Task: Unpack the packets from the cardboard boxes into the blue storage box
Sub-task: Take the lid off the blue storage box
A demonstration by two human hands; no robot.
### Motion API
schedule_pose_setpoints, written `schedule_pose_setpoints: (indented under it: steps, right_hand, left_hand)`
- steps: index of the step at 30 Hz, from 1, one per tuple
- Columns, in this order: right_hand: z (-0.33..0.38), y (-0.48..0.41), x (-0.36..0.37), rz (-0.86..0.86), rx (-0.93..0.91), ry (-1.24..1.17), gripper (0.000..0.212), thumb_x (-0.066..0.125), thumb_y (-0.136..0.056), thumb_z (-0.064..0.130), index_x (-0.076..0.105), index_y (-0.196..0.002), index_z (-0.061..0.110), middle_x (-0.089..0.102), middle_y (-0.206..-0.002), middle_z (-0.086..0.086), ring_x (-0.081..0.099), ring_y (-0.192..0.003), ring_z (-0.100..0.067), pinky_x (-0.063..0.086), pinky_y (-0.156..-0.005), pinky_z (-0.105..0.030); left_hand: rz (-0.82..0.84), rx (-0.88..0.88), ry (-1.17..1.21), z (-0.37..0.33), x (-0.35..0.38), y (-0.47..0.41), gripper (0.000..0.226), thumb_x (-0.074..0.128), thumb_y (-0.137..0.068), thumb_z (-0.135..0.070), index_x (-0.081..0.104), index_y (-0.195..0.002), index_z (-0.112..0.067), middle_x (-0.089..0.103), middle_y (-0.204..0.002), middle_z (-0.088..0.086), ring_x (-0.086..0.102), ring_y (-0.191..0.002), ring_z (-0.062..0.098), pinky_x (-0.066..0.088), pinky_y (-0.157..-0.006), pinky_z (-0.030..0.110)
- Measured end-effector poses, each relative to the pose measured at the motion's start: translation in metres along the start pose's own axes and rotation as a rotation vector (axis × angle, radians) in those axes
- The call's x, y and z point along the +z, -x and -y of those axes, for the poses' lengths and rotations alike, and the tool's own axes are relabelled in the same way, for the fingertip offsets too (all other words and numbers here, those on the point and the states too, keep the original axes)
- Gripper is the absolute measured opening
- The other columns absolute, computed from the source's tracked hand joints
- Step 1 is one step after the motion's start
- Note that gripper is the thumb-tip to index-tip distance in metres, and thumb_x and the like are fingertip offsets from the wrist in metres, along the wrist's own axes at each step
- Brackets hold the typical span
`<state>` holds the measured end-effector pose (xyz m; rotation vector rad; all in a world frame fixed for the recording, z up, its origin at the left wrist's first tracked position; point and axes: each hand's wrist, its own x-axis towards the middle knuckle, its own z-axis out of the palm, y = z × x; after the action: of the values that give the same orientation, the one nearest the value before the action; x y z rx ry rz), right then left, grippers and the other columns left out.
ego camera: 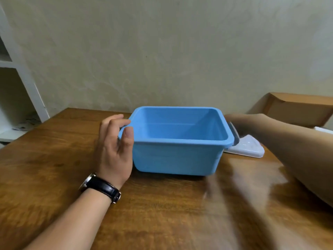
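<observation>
Blue storage box (177, 156): left hand (113, 150) fingers (118, 121) curl around its handle; right hand (234, 121) fingers hidden.

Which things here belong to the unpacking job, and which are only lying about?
For the job: blue storage box, empty; cardboard box; left hand and right hand at the blue box.

Lying about: white lid, wristwatch, white shelf.
</observation>
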<state>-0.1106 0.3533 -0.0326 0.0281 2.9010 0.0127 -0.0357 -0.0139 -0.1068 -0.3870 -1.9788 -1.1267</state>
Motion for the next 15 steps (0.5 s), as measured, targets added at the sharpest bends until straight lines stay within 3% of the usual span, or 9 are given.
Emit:
schedule_pose_setpoints:
  steps: [2, 4, 6, 9, 12, 14, 15]
  right_hand:
    - [-0.004, 0.015, 0.008, 0.061, 0.012, 0.092, 0.025, 0.070, -0.099, 0.016, 0.062, -0.116, 0.032, 0.068, -0.117, 0.005, 0.068, -0.110, -0.025, 0.057, -0.099, -0.038]
    - [-0.009, 0.029, 0.014, 0.029, 0.030, 0.237, 0.029, 0.065, -0.100, 0.011, 0.063, -0.125, 0.025, 0.064, -0.117, 0.003, 0.060, -0.102, -0.027, 0.050, -0.094, -0.035]
    - [-0.011, 0.035, 0.020, -0.052, 0.067, 0.241, 0.035, 0.062, -0.101, 0.010, 0.061, -0.135, 0.020, 0.068, -0.125, -0.003, 0.056, -0.097, -0.025, 0.049, -0.090, -0.035]
    - [-0.010, 0.041, 0.030, -0.140, 0.167, 0.157, 0.036, 0.055, -0.097, 0.011, 0.060, -0.131, 0.021, 0.069, -0.124, -0.004, 0.062, -0.098, -0.027, 0.055, -0.085, -0.040]
    - [0.003, 0.056, 0.030, -0.388, 0.252, -0.344, 0.017, 0.053, -0.096, 0.018, 0.061, -0.110, 0.013, 0.071, -0.109, -0.010, 0.065, -0.089, -0.032, 0.055, -0.073, -0.041]
    - [0.025, 0.080, 0.031, -0.511, 0.269, -0.992, 0.024, 0.047, -0.100, 0.020, 0.066, -0.107, 0.006, 0.074, -0.101, -0.018, 0.070, -0.081, -0.033, 0.058, -0.074, -0.043]
    - [0.038, 0.093, 0.033, -0.453, 0.249, -1.294, 0.030, 0.045, -0.102, 0.022, 0.070, -0.111, 0.006, 0.077, -0.102, -0.018, 0.073, -0.082, -0.032, 0.061, -0.079, -0.044]
  left_hand:
    - [-0.024, -0.001, -0.011, 0.001, 0.001, 0.001, 0.072, 0.027, -0.106, -0.066, 0.066, -0.118, -0.008, 0.059, -0.130, 0.010, 0.057, -0.120, 0.019, 0.049, -0.100, 0.041]
    - [-0.042, 0.018, -0.020, 0.000, 0.002, 0.001, 0.069, 0.029, -0.106, -0.065, 0.066, -0.117, -0.008, 0.061, -0.123, 0.008, 0.060, -0.115, 0.024, 0.052, -0.095, 0.050]
    - [-0.046, 0.024, -0.032, 0.000, 0.003, 0.000, 0.066, 0.031, -0.107, -0.064, 0.065, -0.114, -0.009, 0.063, -0.117, 0.006, 0.062, -0.109, 0.027, 0.052, -0.091, 0.056]
    - [-0.050, 0.022, -0.048, 0.002, 0.001, 0.000, 0.064, 0.031, -0.107, -0.063, 0.065, -0.113, -0.010, 0.065, -0.114, 0.006, 0.063, -0.107, 0.028, 0.051, -0.090, 0.058]
    - [-0.029, 0.012, -0.053, 0.001, 0.001, 0.000, 0.059, 0.033, -0.107, -0.061, 0.064, -0.117, -0.012, 0.066, -0.116, 0.004, 0.063, -0.106, 0.026, 0.051, -0.091, 0.059]
    - [-0.012, -0.004, -0.040, -0.001, 0.000, 0.000, 0.058, 0.034, -0.106, -0.061, 0.063, -0.118, -0.013, 0.066, -0.115, 0.003, 0.062, -0.105, 0.025, 0.052, -0.090, 0.057]
    - [-0.003, -0.013, -0.030, -0.002, 0.000, 0.000, 0.059, 0.034, -0.106, -0.063, 0.063, -0.119, -0.013, 0.065, -0.115, 0.003, 0.062, -0.104, 0.024, 0.052, -0.089, 0.052]
